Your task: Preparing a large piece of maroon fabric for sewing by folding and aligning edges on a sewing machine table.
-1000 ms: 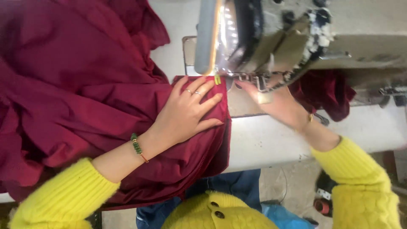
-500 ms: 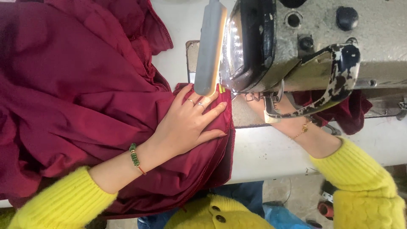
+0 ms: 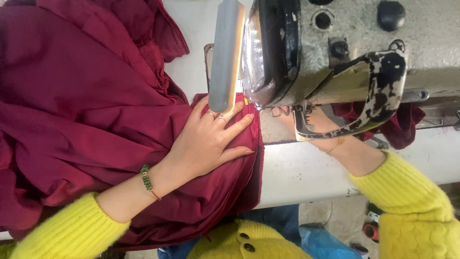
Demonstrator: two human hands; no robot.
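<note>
Head view, and honestly a fair bit is blocked for us. Closest in, our yellow sleeves [image 3: 62, 230] are cut off by the bottom edge. Our right hand [image 3: 314, 127] is mostly tucked under the head of the grey sewing machine [image 3: 345, 52], so only the wrist with a thin gold chain [image 3: 331, 146] shows. We can't tell whether its fingers are spread or pinching anything. The needle area is hidden by the machine too.

Our left hand [image 3: 208, 141] is in plain sight: palm down, fingers spread and pressed flat on the maroon fabric [image 3: 81, 110], fingertips pointing toward the machine, a green bead bracelet [image 3: 146, 177] on the wrist and rings on two fingers. The tips of the index and middle fingers slip under a pale lamp bar [image 3: 225, 52].

The fabric lies under that hand and bunches up in big folds to its left, with its stitched edge hanging off the white table [image 3: 306, 172] between the two hands. A bit more maroon cloth peeks out past the right wrist.
</note>
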